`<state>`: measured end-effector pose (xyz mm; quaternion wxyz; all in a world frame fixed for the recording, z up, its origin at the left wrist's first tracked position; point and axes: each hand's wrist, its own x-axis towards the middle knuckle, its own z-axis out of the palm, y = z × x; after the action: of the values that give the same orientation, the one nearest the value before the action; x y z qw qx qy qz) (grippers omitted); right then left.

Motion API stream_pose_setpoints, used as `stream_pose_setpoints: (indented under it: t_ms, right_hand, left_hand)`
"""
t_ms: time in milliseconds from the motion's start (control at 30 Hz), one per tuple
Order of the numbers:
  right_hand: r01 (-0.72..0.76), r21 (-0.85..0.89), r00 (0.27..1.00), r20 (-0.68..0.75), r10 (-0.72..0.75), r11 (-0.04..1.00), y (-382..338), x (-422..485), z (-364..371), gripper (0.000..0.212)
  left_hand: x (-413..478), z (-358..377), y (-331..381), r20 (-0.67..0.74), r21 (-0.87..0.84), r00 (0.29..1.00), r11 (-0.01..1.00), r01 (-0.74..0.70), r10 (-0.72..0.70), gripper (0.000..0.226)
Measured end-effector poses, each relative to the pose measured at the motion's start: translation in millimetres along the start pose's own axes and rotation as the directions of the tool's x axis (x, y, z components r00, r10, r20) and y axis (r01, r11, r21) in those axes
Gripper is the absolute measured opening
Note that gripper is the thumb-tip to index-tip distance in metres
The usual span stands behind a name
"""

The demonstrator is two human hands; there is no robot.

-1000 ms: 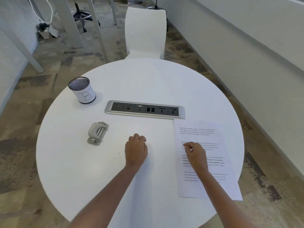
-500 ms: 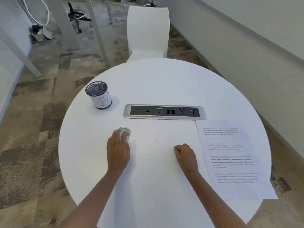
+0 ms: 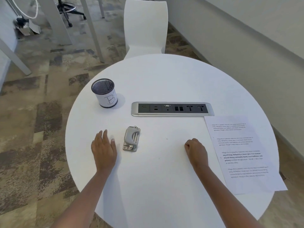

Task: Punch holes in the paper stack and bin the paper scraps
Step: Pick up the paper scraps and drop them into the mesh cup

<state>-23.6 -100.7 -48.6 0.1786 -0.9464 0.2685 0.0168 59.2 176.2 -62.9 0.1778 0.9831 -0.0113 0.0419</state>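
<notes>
A grey metal hole punch [image 3: 131, 138] lies on the round white table [image 3: 164, 79], left of centre. My left hand [image 3: 103, 148] rests flat just to its left, fingers apart, not touching it. My right hand [image 3: 196, 149] is curled into a loose fist on the bare tabletop, holding nothing. The printed paper stack [image 3: 241, 155] lies at the table's right edge, to the right of my right hand, its near corner overhanging. A black mesh cup with a white label marked "B" [image 3: 104, 92] stands at the far left.
A silver power and socket strip [image 3: 172, 109] is set into the table's middle. A white chair [image 3: 145, 27] stands behind the table. A wall runs along the right; table legs and a stool base stand on the patterned carpet at the far left.
My left hand went left to the punch, covered it, and now lies beside it, the punch uncovered. My right hand left the paper stack and closed into a fist on the table.
</notes>
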Motion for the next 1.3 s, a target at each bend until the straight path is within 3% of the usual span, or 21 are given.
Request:
stream_pose_setpoints:
  t_ms: [167, 467, 533, 600, 700, 767, 867, 1067, 1167, 1300]
  right_hand:
    - [0.002, -0.09, 1.0, 0.006, -0.001, 0.996, -0.8, 1.1, 6.7, 0.022]
    - [0.01, -0.194, 0.999, -0.032, -0.016, 0.981, 3.8, 3.5, 18.3, 0.023]
    - [0.011, -0.116, 1.0, -0.019, -0.013, 0.993, 7.6, 3.5, 20.7, 0.02]
    - [-0.034, 0.087, 0.999, -0.016, 0.036, 0.996, 10.0, 4.2, 17.8, 0.017]
    - [-0.1, 0.348, 0.995, 0.049, 0.088, 0.932, 14.6, 8.7, 8.7, 0.033]
    - [-0.158, 0.458, 0.987, 0.096, 0.128, 0.875, 17.9, 10.4, 1.4, 0.032]
    - [-0.224, 0.511, 0.975, 0.111, 0.195, 0.83, 26.4, 11.4, -3.1, 0.041]
    - [-0.245, 0.55, 0.97, 0.143, 0.199, 0.799, 27.1, 4.0, -2.9, 0.037]
    - [-0.307, 0.736, 0.951, 0.218, 0.217, 0.604, 26.8, 3.6, -8.8, 0.037]
    - [-0.482, 0.862, 0.87, 0.448, 0.205, 0.158, 26.2, 0.3, -15.7, 0.019]
  left_hand:
    - [1.9, 5.2, -12.0, 0.111, 0.088, 0.994, 0.996, 0.004, -0.014, 0.053]
    - [4.9, 6.2, -13.8, 0.088, 0.042, 0.996, 0.999, 0.004, -0.008, 0.056]
    - [4.4, 5.7, -13.7, 0.074, 0.034, 0.997, 0.999, 0.004, -0.007, 0.056]
    - [4.7, 5.5, -13.2, 0.065, 0.03, 0.998, 0.999, 0.01, -0.012, 0.053]
    - [4.5, 6.5, -13.5, 0.057, 0.029, 0.998, 0.999, 0.018, -0.02, 0.045]
    - [4.4, 7.2, -14.2, 0.054, 0.03, 0.998, 0.999, 0.016, -0.017, 0.043]
    - [4.7, 8.3, -14.6, 0.049, 0.037, 0.999, 0.999, 0.009, -0.011, 0.041]
    - [6.2, 10.7, -16.0, 0.047, 0.052, 0.999, 0.999, 0.0, -0.002, 0.04]
    - [6.5, 10.9, -16.5, 0.05, 0.058, 0.999, 0.998, -0.002, -0.001, 0.039]
    - [7.3, 10.0, -16.3, 0.061, 0.065, 0.998, 0.998, -0.016, 0.012, 0.044]
